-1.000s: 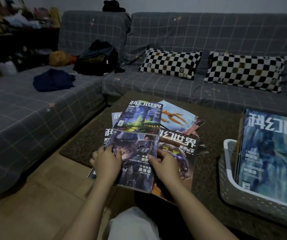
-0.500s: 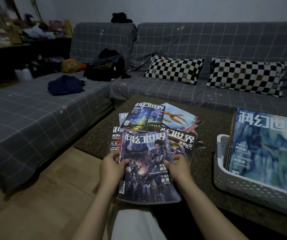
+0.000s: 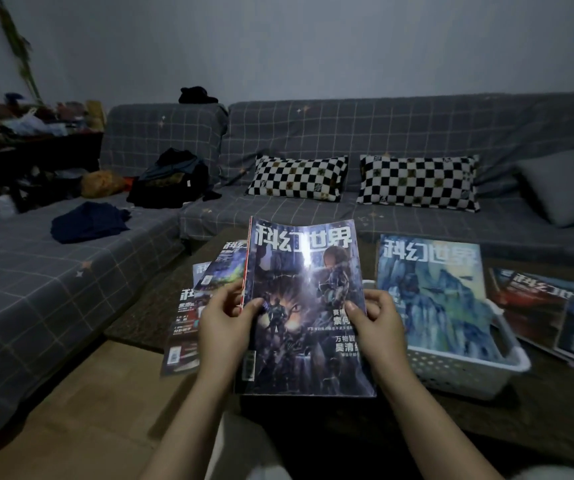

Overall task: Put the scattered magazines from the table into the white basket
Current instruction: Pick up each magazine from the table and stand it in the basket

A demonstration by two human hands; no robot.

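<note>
The left hand and right hand each pinch a side edge of a magazine, fingers curled behind, thumbs on its cover. It is raised above the desk, tilted up: glossy, dark blue art, large white title, red spine. Right of it, the white basket holds a pale blue issue; more magazines lie left.

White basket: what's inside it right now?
The white basket holds a blue mountain-cover magazine leaning upright. That cover hides whatever stands behind or beneath it, so the count cannot be told.
</note>
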